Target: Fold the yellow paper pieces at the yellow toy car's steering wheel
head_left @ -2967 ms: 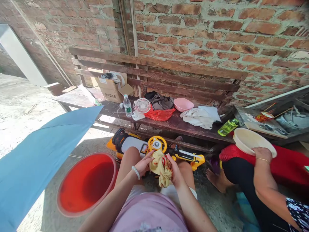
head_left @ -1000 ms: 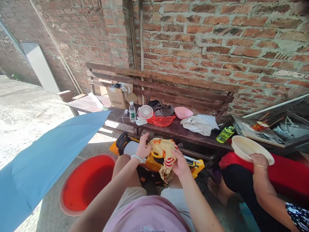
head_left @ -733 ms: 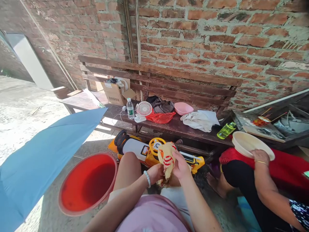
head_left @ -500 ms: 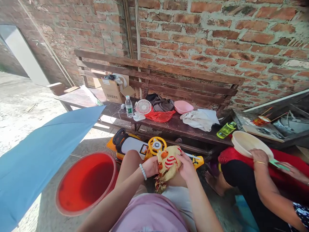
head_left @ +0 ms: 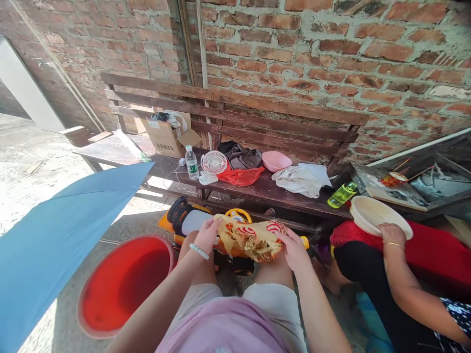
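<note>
Stretched between my two hands above my lap is a limp piece of cream-yellow cloth (head_left: 253,238) with red stripes, orange patches and a ragged brownish lower edge. Its exact kind I cannot make out. My left hand (head_left: 208,234), with a pale bead bracelet at the wrist, pinches the left end. My right hand (head_left: 295,249) grips the right end. Just beyond the cloth stands a yellow and white ride-on toy car (head_left: 191,220), its steering wheel partly covered by the cloth.
A large red tub (head_left: 83,304) stands left of my legs, under a blue umbrella (head_left: 66,225). Ahead, a wooden bench (head_left: 172,169) holds a box, bottle, fan, bags and a pink basin (head_left: 276,161). At right, another person's hand (head_left: 392,233) holds a cream basin (head_left: 382,215).
My hands have moved apart and lifted, spreading the bunched cloth sideways. At right, the co-worker's other hand and the green-handled item have gone from sight.
</note>
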A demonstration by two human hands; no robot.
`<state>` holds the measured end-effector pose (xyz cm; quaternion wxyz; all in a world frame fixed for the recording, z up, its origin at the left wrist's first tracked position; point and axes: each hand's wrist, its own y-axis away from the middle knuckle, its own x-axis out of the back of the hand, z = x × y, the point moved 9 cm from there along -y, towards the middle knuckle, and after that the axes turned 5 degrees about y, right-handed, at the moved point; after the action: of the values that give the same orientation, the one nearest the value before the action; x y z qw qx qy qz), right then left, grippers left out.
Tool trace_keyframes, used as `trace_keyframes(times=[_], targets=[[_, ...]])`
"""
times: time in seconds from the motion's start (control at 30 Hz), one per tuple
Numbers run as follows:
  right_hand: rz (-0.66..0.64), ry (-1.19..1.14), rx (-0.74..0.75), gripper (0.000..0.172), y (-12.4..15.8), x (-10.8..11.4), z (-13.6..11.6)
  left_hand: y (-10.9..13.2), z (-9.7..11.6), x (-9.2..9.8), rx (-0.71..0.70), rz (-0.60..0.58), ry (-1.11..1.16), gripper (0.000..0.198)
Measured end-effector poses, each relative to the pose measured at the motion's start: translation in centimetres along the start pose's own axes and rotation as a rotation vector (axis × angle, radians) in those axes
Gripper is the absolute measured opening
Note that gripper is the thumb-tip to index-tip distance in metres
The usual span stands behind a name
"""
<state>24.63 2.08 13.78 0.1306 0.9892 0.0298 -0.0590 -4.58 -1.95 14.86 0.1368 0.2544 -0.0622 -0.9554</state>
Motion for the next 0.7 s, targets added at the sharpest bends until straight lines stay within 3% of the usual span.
trace_keyframes(times=[0.1,0.2,0.33,0.4,0.53,0.63,0.7], targets=[[0.014,0.068,-0.022,0.052,-0.8,0.9,-0.3,-0.2,2.6,-0.2,-0.087,-0.029,-0.153,0.042],[-0.004,0.078,-0.02,0.052,-1.2,0.9,-1.2,-0.4,4.4,0.0,-0.12,-0.01,-0.14,0.041],[-0.191,-0.002,-0.114,0.059,-1.3,-1.1,-1.1,-0.3,5.9,0.3,-0.146,0.04,-0.062,0.043],[-0.22,0.036,-0.139,0.064,-1.7,-1.3,-0.9,-0.3,6.4,0.4,-0.158,0.047,-0.044,0.045],[-0.016,0.204,-0.09,0.086,-3.3,1.7,-1.5,-1.1,7.7,1.4,-0.158,0.038,-0.136,0.046],[0.151,0.334,0.036,0.102,-3.4,4.2,-4.2,-1.9,8.3,2.5,-0.071,-0.008,-0.226,0.042],[0.206,0.377,0.16,0.105,-2.7,4.6,-6.5,-2.1,8.8,3.3,-0.064,-0.003,-0.15,0.04]])
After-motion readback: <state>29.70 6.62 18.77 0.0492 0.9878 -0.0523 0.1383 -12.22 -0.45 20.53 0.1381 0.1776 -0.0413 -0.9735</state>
